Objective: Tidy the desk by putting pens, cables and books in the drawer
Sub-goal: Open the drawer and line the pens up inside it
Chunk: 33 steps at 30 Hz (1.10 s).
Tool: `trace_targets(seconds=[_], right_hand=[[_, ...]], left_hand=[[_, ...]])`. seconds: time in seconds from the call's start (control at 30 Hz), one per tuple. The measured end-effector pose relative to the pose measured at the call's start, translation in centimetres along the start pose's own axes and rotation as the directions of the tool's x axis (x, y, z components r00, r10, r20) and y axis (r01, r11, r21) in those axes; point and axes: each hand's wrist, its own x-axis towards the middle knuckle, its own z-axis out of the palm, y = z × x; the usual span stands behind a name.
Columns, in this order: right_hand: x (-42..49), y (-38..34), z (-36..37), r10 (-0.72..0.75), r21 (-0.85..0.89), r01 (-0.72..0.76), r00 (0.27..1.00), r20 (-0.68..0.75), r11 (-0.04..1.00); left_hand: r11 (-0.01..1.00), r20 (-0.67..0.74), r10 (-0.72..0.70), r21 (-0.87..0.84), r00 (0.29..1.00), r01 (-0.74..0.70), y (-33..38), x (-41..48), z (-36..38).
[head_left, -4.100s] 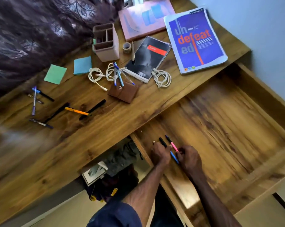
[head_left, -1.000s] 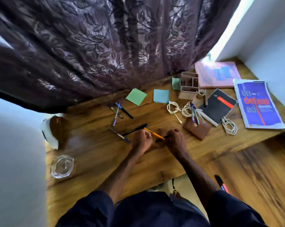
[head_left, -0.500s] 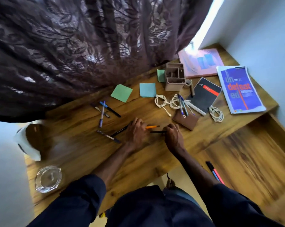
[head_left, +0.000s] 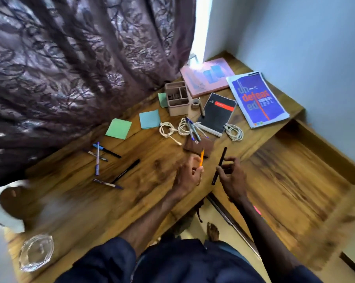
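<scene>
Over the front corner of the desk (head_left: 148, 193), just beside the open drawer (head_left: 295, 180), both hands hang clear of the wood with one pen each. The left hand (head_left: 190, 173) pinches an orange pen (head_left: 201, 158) by its lower end between thumb and fingertips. The right hand (head_left: 231, 178) has its fingers curled round the middle of a black pen (head_left: 219, 166).

One pen per hand looks to me like a way to carry two in one trip, and the loose grips would let each be laid flat. Both pens run lengthwise away from the person. The orange one stands nearly straight up the view with its far end toward the wallet (head_left: 199, 147), and the black one leans a little right, toward the drawer side.

In the drawer a pink pen (head_left: 257, 210) peeks out past the right forearm. More pens (head_left: 97, 158), cables (head_left: 233, 131) and books (head_left: 256, 99) lie on the desk.
</scene>
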Motion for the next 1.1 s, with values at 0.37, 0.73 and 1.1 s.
trace_targets(seconds=[0.37,0.73,1.1], right_hand=[[-1.4,10.1,-14.1,0.104,0.276,-0.092,0.994,-0.031,0.957],[1.6,22.5,-18.7,0.079,-0.315,-0.091,0.996,-0.051,0.945],[2.8,26.3,-16.4,0.185,-0.426,-0.115,0.975,0.126,0.897]], left_hand=[[0.991,0.339,0.046,-0.132,0.940,-0.001,6.4,-1.5,14.2],[0.913,0.212,-0.386,-0.048,0.898,0.405,4.3,0.2,28.1],[0.683,-0.043,-0.717,0.159,0.696,0.713,0.5,2.1,33.6]])
